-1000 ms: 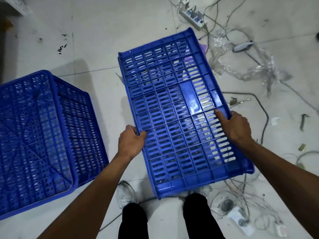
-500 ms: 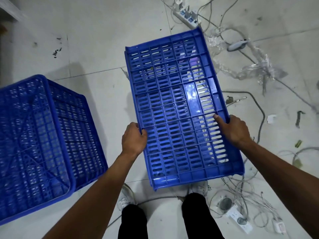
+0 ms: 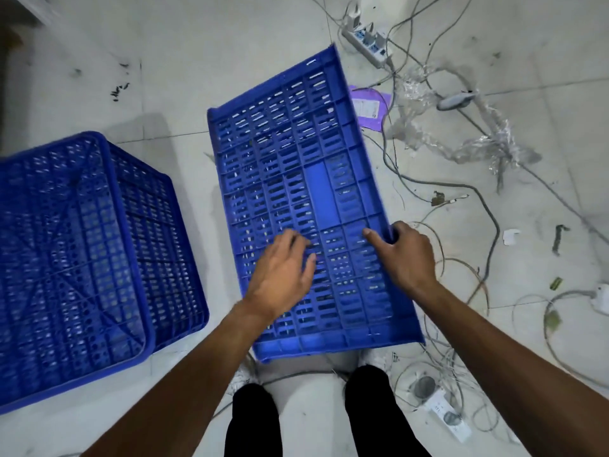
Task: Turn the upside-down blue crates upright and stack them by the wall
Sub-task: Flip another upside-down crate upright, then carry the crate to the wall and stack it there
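Observation:
A blue slotted crate [image 3: 296, 179] is held above the floor in front of me, one broad slotted face turned up. My right hand [image 3: 405, 258] grips its right edge, thumb on top and fingers curled under. My left hand [image 3: 283, 275] is off the left edge and hovers over the slotted face with fingers spread, holding nothing. A second blue crate [image 3: 82, 258] sits upside down on the floor at the left, its cross-ribbed base facing up.
Tangled cables [image 3: 461, 199], crumpled clear plastic [image 3: 468, 140], a white power strip [image 3: 365, 44] and a purple packet [image 3: 370, 107] litter the tiled floor on the right. My shoes and dark trouser legs [image 3: 253, 420] stand just below the held crate.
My left hand has let go of the crate's left edge and moved right over its slotted face. The crate has tilted and shifted right, held by my right hand alone.

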Demonstrator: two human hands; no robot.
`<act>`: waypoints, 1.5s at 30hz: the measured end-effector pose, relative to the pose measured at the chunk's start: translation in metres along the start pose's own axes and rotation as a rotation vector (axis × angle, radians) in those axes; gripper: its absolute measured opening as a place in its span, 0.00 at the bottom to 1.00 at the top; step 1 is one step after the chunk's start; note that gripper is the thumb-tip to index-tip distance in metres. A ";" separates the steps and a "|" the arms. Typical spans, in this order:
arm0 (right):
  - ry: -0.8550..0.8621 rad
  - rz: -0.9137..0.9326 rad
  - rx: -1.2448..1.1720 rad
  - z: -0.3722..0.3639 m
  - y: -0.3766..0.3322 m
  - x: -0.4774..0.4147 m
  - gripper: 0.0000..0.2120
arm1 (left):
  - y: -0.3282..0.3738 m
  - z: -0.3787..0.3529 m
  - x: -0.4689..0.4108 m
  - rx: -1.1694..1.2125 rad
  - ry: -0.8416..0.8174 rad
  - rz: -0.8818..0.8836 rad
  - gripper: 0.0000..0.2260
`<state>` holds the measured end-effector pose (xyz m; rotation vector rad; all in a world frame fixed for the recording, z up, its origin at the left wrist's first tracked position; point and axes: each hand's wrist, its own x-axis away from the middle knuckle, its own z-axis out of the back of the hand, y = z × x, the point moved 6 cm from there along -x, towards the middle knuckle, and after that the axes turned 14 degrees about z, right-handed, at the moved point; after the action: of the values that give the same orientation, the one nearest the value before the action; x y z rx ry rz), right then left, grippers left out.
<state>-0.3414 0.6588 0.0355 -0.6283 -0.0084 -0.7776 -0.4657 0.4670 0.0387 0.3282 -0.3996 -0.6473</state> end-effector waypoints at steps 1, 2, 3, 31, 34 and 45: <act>-0.010 0.024 -0.011 -0.004 -0.011 0.003 0.25 | 0.008 0.000 0.002 0.027 -0.023 -0.006 0.17; -0.021 0.050 -0.026 -0.009 -0.021 0.006 0.25 | 0.013 0.002 0.002 0.065 -0.037 0.021 0.17; -0.032 0.078 -0.043 -0.014 -0.031 0.010 0.23 | 0.014 0.004 0.002 0.122 -0.046 0.074 0.16; -0.497 0.005 0.083 -0.148 -0.059 -0.018 0.23 | -0.212 0.013 0.049 -0.078 -0.278 0.839 0.34; -0.582 -0.016 0.137 -0.149 -0.047 -0.017 0.26 | -0.219 -0.003 0.049 -0.009 -0.294 0.851 0.32; -0.498 0.022 0.195 -0.137 -0.010 -0.068 0.23 | -0.260 -0.054 0.040 0.304 -0.354 1.046 0.26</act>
<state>-0.4273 0.6246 -0.0874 -0.6204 -0.5270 -0.5747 -0.5454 0.2556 -0.1059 0.2443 -0.9218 0.3971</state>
